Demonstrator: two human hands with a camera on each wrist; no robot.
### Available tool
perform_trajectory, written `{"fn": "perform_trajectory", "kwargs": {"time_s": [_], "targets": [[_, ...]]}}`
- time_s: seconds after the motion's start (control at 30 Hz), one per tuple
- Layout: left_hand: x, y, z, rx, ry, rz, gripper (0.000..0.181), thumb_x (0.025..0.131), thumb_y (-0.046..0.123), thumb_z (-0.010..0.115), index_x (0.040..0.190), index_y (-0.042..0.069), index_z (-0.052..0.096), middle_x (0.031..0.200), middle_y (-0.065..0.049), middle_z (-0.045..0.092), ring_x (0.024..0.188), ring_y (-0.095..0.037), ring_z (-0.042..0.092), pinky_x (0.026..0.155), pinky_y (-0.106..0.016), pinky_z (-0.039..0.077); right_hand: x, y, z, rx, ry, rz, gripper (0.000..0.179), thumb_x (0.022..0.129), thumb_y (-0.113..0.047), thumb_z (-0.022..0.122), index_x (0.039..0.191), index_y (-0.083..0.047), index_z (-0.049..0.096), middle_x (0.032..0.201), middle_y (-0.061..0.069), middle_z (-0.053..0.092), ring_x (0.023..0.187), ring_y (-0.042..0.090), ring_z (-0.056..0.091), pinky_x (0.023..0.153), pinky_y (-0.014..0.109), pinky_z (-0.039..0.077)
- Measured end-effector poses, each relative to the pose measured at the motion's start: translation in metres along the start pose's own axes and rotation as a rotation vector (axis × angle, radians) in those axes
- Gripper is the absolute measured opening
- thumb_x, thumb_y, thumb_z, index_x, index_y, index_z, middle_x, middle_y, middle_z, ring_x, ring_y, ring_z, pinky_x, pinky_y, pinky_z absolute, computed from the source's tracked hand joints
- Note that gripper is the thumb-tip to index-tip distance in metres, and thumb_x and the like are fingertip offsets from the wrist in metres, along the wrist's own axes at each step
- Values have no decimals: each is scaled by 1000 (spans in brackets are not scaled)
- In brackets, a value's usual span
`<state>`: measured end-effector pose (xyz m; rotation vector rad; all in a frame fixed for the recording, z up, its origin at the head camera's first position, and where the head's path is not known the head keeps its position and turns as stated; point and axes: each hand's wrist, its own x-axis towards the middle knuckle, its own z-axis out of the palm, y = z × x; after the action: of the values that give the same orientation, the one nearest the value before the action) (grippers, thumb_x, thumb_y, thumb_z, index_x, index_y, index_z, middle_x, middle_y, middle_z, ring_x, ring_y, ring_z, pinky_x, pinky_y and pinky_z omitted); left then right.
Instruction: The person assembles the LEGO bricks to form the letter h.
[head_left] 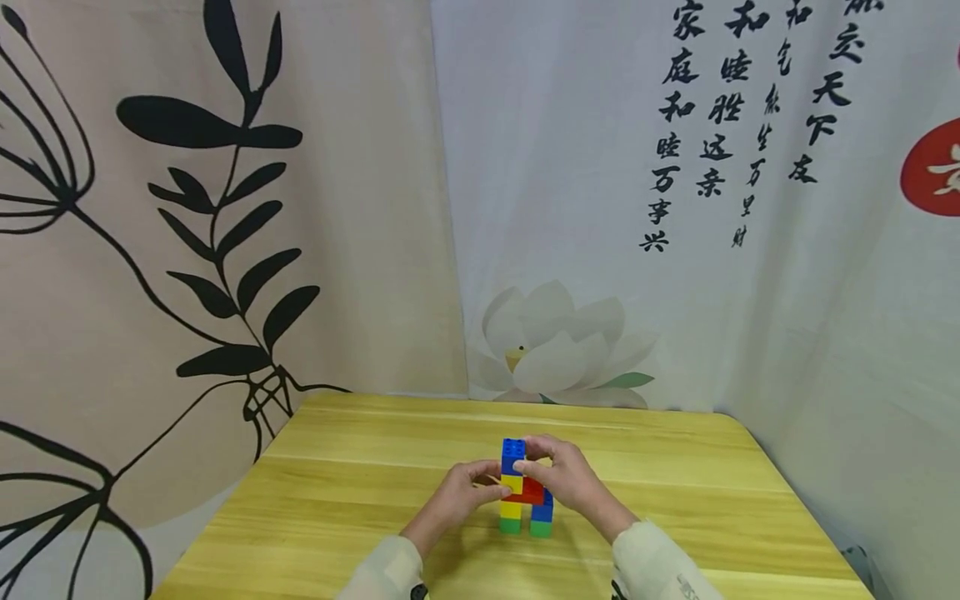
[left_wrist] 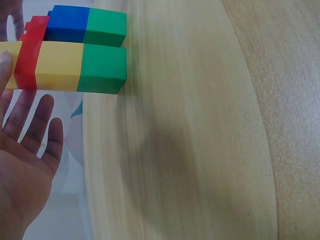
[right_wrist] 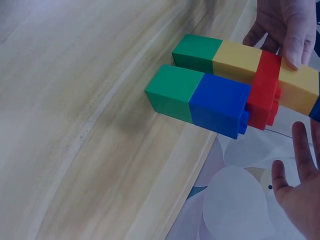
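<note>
A toy building-brick structure stands on the table in the head view. Its left column has a green brick [head_left: 510,526] below a yellow brick [head_left: 510,510]; its right column has a green brick [right_wrist: 175,92] below a blue brick [right_wrist: 220,104]. A red brick [right_wrist: 263,90] bridges both columns. On its left end sit another yellow brick [right_wrist: 298,89] and, topmost, a blue brick [head_left: 513,456]. My left hand [head_left: 459,497] holds the structure at the upper yellow brick, thumb against it. With thumb and fingers, my right hand [head_left: 564,475] pinches the top blue brick.
The wooden table [head_left: 337,500] extends on every side of the structure. Behind it hangs a printed cloth [head_left: 375,208] with plant drawings, a lotus and writing. Another cloth panel [head_left: 862,333] borders the table's right side.
</note>
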<state>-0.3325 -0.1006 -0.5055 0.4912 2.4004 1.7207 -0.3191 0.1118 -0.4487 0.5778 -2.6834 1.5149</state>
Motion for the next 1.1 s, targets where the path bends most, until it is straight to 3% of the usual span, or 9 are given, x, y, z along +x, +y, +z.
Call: {"fn": "perform_trajectory", "kwargs": {"time_s": [0.37,0.77,1.1], "targets": [[0,-1,0,2,4,2,32,89,31,75,118,19,72,108,3,69,102,-22,61,89,-47,52,1,2,2,34,5,3,47,93,-37,70,129,-8,63,112,5,68,107,30,61,87,48,54],[-1,-1,-1,3,-1,14,32,89,29,75,118,17,71,109,1,69,102,-23,61,89,-47,53,-1,1,3,41,31,36,51,92,-39,71,130,-7,63,110,4,69,94,22,59,79,38,55],[-1,-1,0,7,4,-4,32,89,32,75,118,19,71,107,4,69,100,-21,60,89,-47,52,-3,3,0,-16,16,33,43,90,-35,73,125,-9,68,115,5,70,104,25,62,92,50,49]]}}
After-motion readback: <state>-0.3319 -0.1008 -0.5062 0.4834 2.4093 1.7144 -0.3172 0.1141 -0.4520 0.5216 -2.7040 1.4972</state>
